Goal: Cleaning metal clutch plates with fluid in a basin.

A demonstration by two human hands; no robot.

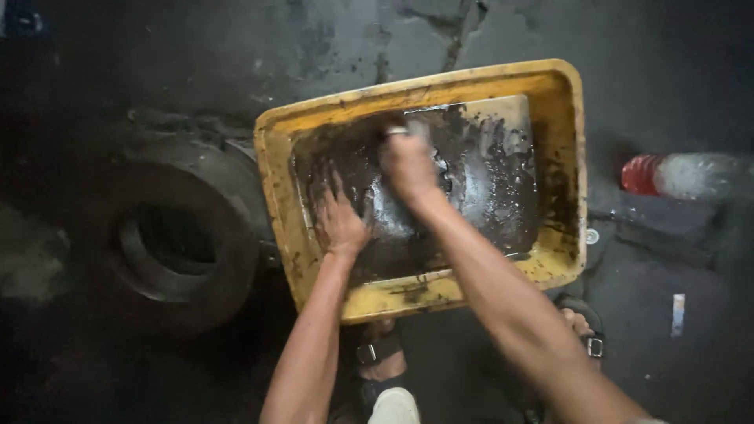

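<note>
A dirty yellow plastic tub (561,118) sits on the dark floor, holding black oily liquid and a flat metal plate (503,149). My left hand (339,220) lies flat with fingers spread on the left end of the plate, inside the tub. Over the plate's middle my right hand (408,165) is closed on a small object, too blurred to name. Both hands are smeared with black grime.
A large dark metal ring-shaped part (169,235) lies on the floor left of the tub. A clear plastic bottle with a red cap (683,174) lies at the right. My sandalled feet (585,330) are just below the tub. The floor is dark and oily.
</note>
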